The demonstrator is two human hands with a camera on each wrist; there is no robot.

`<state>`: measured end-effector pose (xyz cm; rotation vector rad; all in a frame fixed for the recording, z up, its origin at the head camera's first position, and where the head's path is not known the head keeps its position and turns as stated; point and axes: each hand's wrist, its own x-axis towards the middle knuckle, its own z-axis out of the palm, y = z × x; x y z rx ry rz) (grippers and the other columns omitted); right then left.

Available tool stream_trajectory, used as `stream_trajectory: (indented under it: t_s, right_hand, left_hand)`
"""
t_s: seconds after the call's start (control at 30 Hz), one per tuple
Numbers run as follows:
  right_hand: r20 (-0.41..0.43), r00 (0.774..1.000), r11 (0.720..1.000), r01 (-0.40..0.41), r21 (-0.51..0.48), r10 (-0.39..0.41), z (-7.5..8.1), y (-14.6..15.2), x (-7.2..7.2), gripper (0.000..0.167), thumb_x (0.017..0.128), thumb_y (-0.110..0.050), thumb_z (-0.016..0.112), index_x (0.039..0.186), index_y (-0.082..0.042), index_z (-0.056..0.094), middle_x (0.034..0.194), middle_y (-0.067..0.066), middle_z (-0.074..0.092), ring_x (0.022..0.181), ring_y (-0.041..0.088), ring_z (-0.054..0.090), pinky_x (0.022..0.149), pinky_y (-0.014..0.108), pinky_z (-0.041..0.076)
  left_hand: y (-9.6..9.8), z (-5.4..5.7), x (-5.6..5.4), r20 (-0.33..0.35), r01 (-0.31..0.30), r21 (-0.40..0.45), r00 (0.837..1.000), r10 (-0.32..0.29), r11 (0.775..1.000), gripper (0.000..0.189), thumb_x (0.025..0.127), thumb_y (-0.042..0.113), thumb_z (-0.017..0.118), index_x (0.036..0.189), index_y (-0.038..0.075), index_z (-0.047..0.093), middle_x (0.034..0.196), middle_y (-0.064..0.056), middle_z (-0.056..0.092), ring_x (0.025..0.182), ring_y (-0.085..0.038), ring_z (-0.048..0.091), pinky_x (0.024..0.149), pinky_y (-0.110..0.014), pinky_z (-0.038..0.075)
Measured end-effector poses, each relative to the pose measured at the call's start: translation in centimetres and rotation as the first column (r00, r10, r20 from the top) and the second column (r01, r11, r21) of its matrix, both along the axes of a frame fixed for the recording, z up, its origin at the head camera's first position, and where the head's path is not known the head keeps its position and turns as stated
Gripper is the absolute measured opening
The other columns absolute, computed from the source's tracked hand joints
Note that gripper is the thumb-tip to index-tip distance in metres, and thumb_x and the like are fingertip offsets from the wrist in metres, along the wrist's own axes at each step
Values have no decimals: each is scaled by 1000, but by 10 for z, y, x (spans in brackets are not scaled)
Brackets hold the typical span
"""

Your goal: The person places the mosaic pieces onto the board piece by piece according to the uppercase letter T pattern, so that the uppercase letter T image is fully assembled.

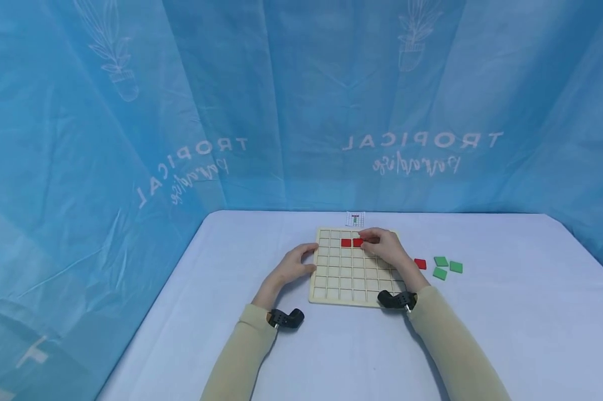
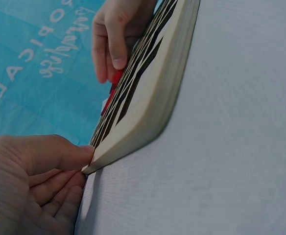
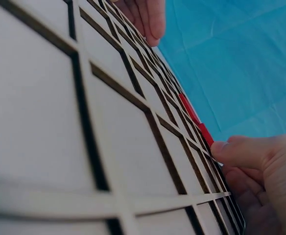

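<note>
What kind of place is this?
Probably a curtained-off spot for recording hand work: blue curtains hang behind and beside a white table, and black wrist cameras are being worn.

Curtained booth (image 1: 81,184); blue lettered curtain (image 1: 311,94) behind, white-covered table (image 1: 341,356)

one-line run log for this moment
left hand: touching pale wooden grid board | right hand: pinching red square tile on board | beside board: loose red square tile, three green square tiles
</note>
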<state>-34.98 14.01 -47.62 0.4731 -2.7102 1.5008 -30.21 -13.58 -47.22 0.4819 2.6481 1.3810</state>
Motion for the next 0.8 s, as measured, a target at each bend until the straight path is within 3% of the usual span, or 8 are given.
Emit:
stream_trajectory:
  t_s: [0.2, 0.53, 0.67, 0.8]
  right_hand:
    - [-54, 998, 999, -25, 24, 26, -3, -1, 2, 32, 88, -7, 66, 120, -2, 63, 111, 13, 63, 101, 27, 58, 88, 43, 50]
    - [-65, 998, 997, -18, 72, 22, -3, -3, 5, 34, 87, -11, 68, 119, -4, 64, 116, 12, 64, 102, 26, 59, 90, 43, 49]
    - [-33, 999, 999, 14, -31, -15, 2, 0, 2, 34, 88, -16, 67, 120, -4, 64, 116, 11, 64, 103, 25, 60, 91, 42, 49]
    - [1, 1000, 982, 4, -189, -4, 22, 10, 5, 35, 90, -15, 66, 122, -2, 62, 120, 16, 61, 105, 26, 60, 89, 36, 51]
  left_hand:
    - [1, -4, 0, 0, -11, 1, 1000, 11, 1000, 59, 83, -1, 65, 138, 2, 44, 140, -13, 45, 132, -25, 38, 109, -33, 32]
    - [0, -4, 4, 14, -19, 2, 1000, 19, 1000, 59, 83, -1, 65, 138, 2, 44, 141, -13, 44, 132, -25, 37, 110, -34, 31]
    - [0, -3, 2, 3, -14, 6, 1000, 14, 1000, 59, 83, -2, 65, 138, 1, 44, 140, -14, 44, 132, -26, 37, 110, -35, 31]
    - [0, -1, 0, 3, -7, 3, 1000, 7, 1000, 59, 83, -2, 64, 138, 2, 44, 141, -13, 43, 132, -26, 37, 109, -35, 31]
